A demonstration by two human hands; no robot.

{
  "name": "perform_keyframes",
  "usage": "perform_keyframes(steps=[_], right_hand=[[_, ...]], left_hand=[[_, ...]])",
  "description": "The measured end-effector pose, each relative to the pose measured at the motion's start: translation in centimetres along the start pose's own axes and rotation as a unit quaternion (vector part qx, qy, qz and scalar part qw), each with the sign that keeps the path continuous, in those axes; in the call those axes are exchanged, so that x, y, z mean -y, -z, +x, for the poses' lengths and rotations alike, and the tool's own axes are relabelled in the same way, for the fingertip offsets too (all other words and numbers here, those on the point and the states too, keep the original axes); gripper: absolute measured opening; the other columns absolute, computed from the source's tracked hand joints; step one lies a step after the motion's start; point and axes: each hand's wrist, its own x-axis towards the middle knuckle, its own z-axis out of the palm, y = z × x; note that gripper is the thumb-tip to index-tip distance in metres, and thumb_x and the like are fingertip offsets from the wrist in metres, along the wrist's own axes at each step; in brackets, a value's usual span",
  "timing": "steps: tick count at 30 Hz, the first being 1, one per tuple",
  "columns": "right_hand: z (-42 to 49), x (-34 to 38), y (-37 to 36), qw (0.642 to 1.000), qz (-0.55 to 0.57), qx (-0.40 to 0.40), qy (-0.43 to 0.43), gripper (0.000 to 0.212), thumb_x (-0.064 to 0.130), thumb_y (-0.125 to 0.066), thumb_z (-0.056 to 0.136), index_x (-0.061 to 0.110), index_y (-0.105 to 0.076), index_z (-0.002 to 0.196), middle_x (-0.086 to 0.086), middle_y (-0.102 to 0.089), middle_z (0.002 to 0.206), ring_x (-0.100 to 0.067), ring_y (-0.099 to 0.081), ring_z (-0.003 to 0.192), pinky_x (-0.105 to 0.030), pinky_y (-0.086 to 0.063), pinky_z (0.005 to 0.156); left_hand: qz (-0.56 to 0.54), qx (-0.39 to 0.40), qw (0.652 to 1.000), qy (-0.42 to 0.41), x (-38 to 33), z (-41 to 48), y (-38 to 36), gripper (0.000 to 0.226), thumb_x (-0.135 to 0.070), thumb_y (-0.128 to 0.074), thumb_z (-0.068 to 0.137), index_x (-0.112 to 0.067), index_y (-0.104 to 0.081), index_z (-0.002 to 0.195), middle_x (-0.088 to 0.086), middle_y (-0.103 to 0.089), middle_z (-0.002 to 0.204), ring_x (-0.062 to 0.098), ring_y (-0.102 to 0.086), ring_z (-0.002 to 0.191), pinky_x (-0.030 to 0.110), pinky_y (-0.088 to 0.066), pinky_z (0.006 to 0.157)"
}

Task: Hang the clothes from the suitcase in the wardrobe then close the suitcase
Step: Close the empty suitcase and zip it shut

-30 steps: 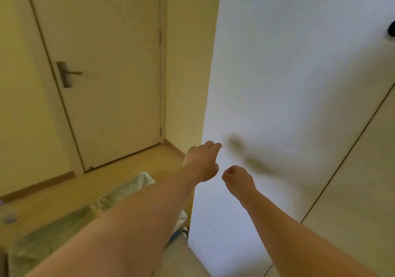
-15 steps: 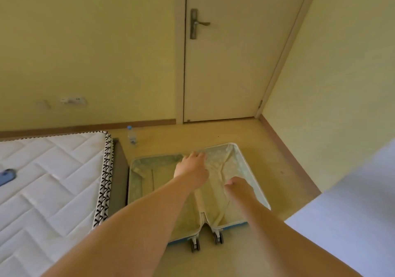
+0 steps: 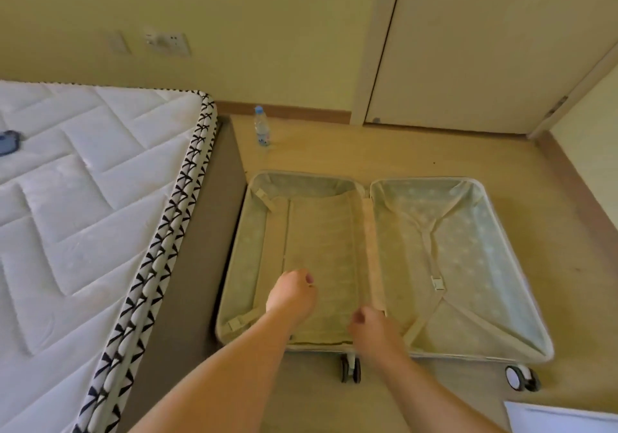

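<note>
A pale hard-shell suitcase (image 3: 495,238) lies wide open on the wooden floor, both halves flat, with a patterned lining and crossed straps in its right half. No clothes show inside it. My left hand (image 3: 291,294) hovers over the near part of the left half, fingers curled, holding nothing. My right hand (image 3: 373,330) hangs over the near edge by the hinge, fingers also curled and holding nothing. A white corner of the wardrobe door (image 3: 561,417) shows at the bottom right.
A bed with a white quilted mattress (image 3: 83,205) fills the left side, close beside the suitcase. A small water bottle (image 3: 262,126) stands on the floor near the wall. A shut room door (image 3: 485,48) is at the back right.
The view has swung from the white wardrobe door down and left to the open suitcase. Both hands have come away from the door and now hang over the suitcase.
</note>
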Motion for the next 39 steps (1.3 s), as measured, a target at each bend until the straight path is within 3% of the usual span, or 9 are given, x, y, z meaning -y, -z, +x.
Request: perform_keyframes(steps=[4,8,12,17,21,25,30,34,39], right_hand=[[8.1,-5.2,-7.0,0.999,-0.042,0.016,0.006,0.023,0.026,-0.045,0.093,0.020,-0.058,0.111,0.002,-0.061,0.102,-0.017,-0.058,0.097,-0.030,-0.049,0.083],[15.7,-8.5,-14.3,0.993,-0.009,0.108,0.037,0.043,0.035,-0.058,0.086,0.022,-0.053,0.127,0.002,-0.056,0.129,-0.018,-0.052,0.120,-0.029,-0.043,0.099],[19.9,-10.1,-19.9,0.971,-0.145,0.155,0.106,0.045,0.046,-0.057,0.085,0.025,-0.053,0.124,0.002,-0.056,0.129,-0.020,-0.051,0.122,-0.033,-0.039,0.103],[19.5,-11.1,-22.5,0.934,-0.300,0.030,0.192,0.011,0.040,-0.044,0.094,0.030,-0.046,0.092,-0.002,-0.062,0.117,-0.023,-0.054,0.113,-0.036,-0.036,0.092],[19.0,-10.9,-22.8,0.951,-0.246,-0.016,0.186,0.021,0.043,-0.039,0.096,0.029,-0.038,0.080,0.003,-0.062,0.114,-0.020,-0.054,0.110,-0.036,-0.034,0.091],[19.0,-9.9,-22.5,0.968,-0.177,-0.068,0.167,0.027,0.048,-0.041,0.094,0.028,-0.040,0.075,0.007,-0.063,0.107,-0.018,-0.056,0.107,-0.033,-0.032,0.081],[18.9,-8.1,-21.0,0.979,-0.064,-0.136,0.138,0.034,0.055,-0.047,0.090,0.031,-0.041,0.066,0.008,-0.063,0.090,-0.015,-0.058,0.102,-0.031,-0.037,0.087],[18.9,-6.3,-19.0,0.960,0.087,-0.209,0.164,0.031,0.047,-0.060,0.085,0.025,-0.053,0.064,0.006,-0.057,0.067,-0.019,-0.059,0.077,-0.036,-0.046,0.081],[18.0,-6.0,-15.7,0.926,0.238,-0.237,0.173,0.045,0.039,-0.066,0.083,0.012,-0.042,0.056,-0.001,-0.040,0.053,-0.018,-0.039,0.055,-0.032,-0.030,0.057]], left_hand=[[-0.032,-0.033,0.998,0.049,6.2,6.4,-9.5,0.039,-0.017,-0.043,0.093,-0.020,-0.042,0.132,0.005,-0.056,0.118,0.017,-0.054,0.083,0.025,-0.041,0.060],[0.075,-0.134,0.988,0.019,10.7,11.4,-15.2,0.048,-0.020,-0.042,0.095,-0.022,-0.028,0.140,0.006,-0.049,0.128,0.024,-0.053,0.108,0.033,-0.044,0.080],[0.141,-0.197,0.970,-0.019,14.7,15.4,-18.0,0.045,-0.020,-0.041,0.094,-0.024,-0.035,0.138,0.003,-0.049,0.126,0.023,-0.048,0.114,0.033,-0.041,0.089],[0.154,-0.201,0.967,0.009,17.3,14.9,-20.4,0.038,-0.023,-0.040,0.094,-0.028,-0.044,0.131,-0.003,-0.048,0.127,0.019,-0.043,0.118,0.031,-0.035,0.095],[0.205,-0.266,0.940,0.051,18.1,13.5,-19.4,0.038,-0.029,-0.045,0.091,-0.035,-0.043,0.129,-0.007,-0.037,0.136,0.017,-0.030,0.129,0.038,-0.023,0.104],[0.037,-0.362,0.921,0.135,18.7,13.9,-18.2,0.054,-0.026,-0.057,0.087,-0.028,-0.036,0.137,0.004,-0.025,0.148,0.026,-0.023,0.138,0.053,-0.019,0.109],[-0.106,-0.558,0.823,0.023,17.9,14.4,-16.4,0.052,-0.037,-0.050,0.082,-0.015,-0.044,0.129,0.017,-0.049,0.129,0.038,-0.047,0.117,0.062,-0.031,0.099],[-0.248,-0.593,0.766,0.006,15.3,14.0,-14.6,0.053,-0.042,-0.039,0.084,-0.012,-0.044,0.128,0.020,-0.050,0.128,0.036,-0.042,0.122,0.058,-0.028,0.105],[-0.246,-0.627,0.715,-0.188,11.3,12.6,-13.0,0.034,-0.035,-0.045,0.084,-0.014,-0.045,0.111,0.020,-0.051,0.111,0.023,-0.043,0.107,0.036,-0.040,0.093]])
